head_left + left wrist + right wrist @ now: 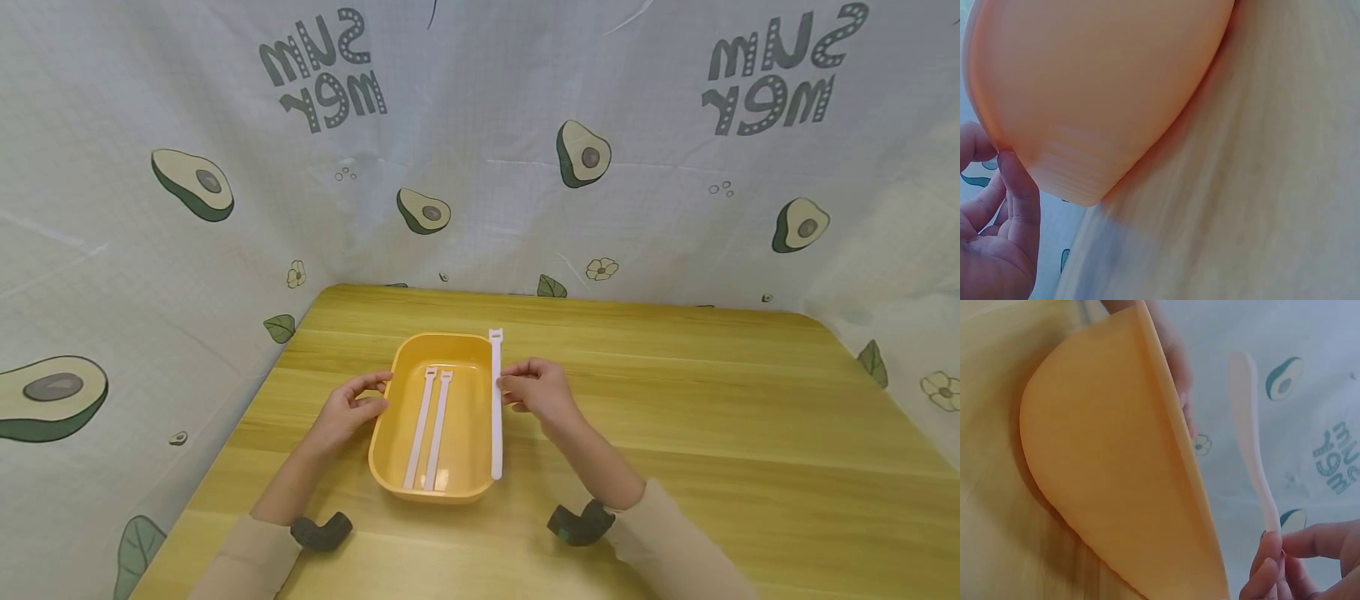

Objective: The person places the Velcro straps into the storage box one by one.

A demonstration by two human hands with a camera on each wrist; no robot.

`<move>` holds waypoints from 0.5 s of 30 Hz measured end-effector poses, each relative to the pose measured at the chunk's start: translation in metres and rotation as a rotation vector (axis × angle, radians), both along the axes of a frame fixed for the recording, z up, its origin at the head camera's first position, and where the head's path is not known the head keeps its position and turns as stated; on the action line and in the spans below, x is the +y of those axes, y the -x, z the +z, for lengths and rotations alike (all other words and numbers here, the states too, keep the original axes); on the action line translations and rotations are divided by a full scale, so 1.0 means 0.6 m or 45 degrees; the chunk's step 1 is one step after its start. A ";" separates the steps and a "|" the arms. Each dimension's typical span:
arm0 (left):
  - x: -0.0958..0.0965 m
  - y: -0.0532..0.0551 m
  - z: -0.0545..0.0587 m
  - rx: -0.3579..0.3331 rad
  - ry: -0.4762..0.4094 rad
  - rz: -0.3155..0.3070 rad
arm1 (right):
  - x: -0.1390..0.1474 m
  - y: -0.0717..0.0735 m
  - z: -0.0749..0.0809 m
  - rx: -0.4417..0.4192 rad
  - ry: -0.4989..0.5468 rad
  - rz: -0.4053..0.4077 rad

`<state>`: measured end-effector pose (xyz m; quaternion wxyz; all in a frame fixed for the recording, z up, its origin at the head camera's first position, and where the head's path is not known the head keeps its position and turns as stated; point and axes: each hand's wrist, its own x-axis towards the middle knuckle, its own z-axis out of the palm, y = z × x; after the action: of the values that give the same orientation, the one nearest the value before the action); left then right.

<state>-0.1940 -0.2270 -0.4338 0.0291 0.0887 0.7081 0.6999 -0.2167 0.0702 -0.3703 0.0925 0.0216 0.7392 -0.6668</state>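
A yellow plastic basin (471, 442) with rounded corners stands on the table. My left hand (341, 414) pinches its left rim between thumb and fingertip, as the left wrist view shows on the basin's side (1104, 75). Between the thumb and fingers of my right hand (547, 396) is a white strap (497, 437) with a slotted head, held lengthwise over the right rim. In the right wrist view this strap (1245, 412) bends slightly and stands apart from the rim. Two similar white straps, a left one (420, 429) and a right one (438, 429), lie side by side inside the basin.
The wood-grain table (675, 417) extends far to the right of the basin. Behind it and at both sides hangs a white curtain (495, 233) printed with avocados. Black wrist devices, one on the left (322, 532) and one on the right (581, 525), sit near the sleeve cuffs.
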 end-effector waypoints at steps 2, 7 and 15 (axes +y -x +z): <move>0.000 0.000 0.000 0.001 0.006 0.001 | -0.008 -0.001 -0.001 -0.004 0.009 0.007; 0.000 0.000 0.001 -0.001 0.001 0.001 | -0.026 -0.002 -0.008 -0.007 0.024 0.026; -0.001 0.002 -0.001 0.001 -0.010 -0.009 | -0.049 0.000 -0.012 0.056 -0.016 0.032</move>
<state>-0.1953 -0.2274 -0.4345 0.0312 0.0916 0.7051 0.7025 -0.2164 0.0409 -0.3777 0.0844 -0.0018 0.7453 -0.6613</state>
